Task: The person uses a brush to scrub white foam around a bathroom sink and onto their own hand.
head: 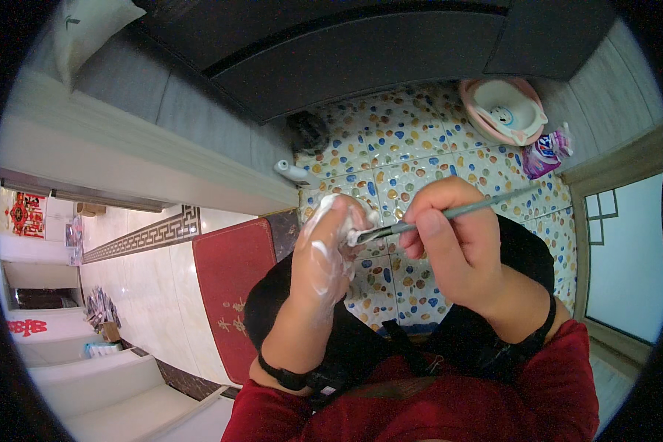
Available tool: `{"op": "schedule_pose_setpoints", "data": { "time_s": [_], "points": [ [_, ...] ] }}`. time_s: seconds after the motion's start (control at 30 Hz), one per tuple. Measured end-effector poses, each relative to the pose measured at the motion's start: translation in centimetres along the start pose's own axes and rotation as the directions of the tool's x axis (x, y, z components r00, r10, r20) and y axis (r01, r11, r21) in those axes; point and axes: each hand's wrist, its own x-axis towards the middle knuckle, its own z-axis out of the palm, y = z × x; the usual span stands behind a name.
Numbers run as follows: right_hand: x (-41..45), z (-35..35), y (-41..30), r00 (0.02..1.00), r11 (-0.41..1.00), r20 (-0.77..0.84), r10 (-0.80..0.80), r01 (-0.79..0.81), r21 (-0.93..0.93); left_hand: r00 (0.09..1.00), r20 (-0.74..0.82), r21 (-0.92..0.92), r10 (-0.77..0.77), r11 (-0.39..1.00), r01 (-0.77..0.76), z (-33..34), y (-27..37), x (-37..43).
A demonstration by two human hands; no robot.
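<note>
My right hand [456, 243] pinches the slim grey-green handle of a brush [464, 210], its tip pointing left. The dark ferrule and tip reach my left hand [323, 248]. White foam or cream [323, 207] covers the thumb, fingers and back of that hand, down towards the wrist. The left fingers are curled beneath the brush tip, with more white lather among them. Whether they hold something under the lather, I cannot tell. Both hands are above my lap, over the pebble-patterned floor.
A pink and white basin [503, 110] stands at the upper right beside a purple detergent bag [544, 154]. A white bottle [295, 172] and a black bag [308, 132] are near the left wall. A red mat [235, 287] lies past the doorway; a dark cabinet [364, 55] spans the top.
</note>
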Motion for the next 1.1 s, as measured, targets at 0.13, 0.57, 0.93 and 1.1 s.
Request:
{"op": "schedule_pose_setpoints", "data": {
  "time_s": [0.13, 0.57, 0.93, 1.1],
  "points": [
    [0.7, -0.6, 0.1, 1.000, 0.997, 0.022, -0.005, 0.007, -0.074, 0.985, 0.133, 0.393, 0.113, 0.906, -0.157, 0.4, 0.0, -0.2],
    [0.4, -1.5, 0.3, 0.986, 0.993, -0.122, -0.110, 0.103, -0.064, 0.974, 0.221, -0.763, 0.039, 0.629, 0.148, -1.0, 1.2, 1.0],
    [-1.3, 1.4, 1.2, 0.883, 0.827, 0.293, -0.367, 0.454, -0.332, 0.975, 0.148, -0.903, 0.166, 0.425, 0.065, -1.6, 1.7, 1.1],
    [-1.3, 1.3, 0.6, 0.840, 0.844, 0.436, -0.324, 0.465, -0.268, 0.980, 0.158, -0.890, 0.124, 0.447, 0.087, -1.3, 1.7, 0.8]
  ]
}}
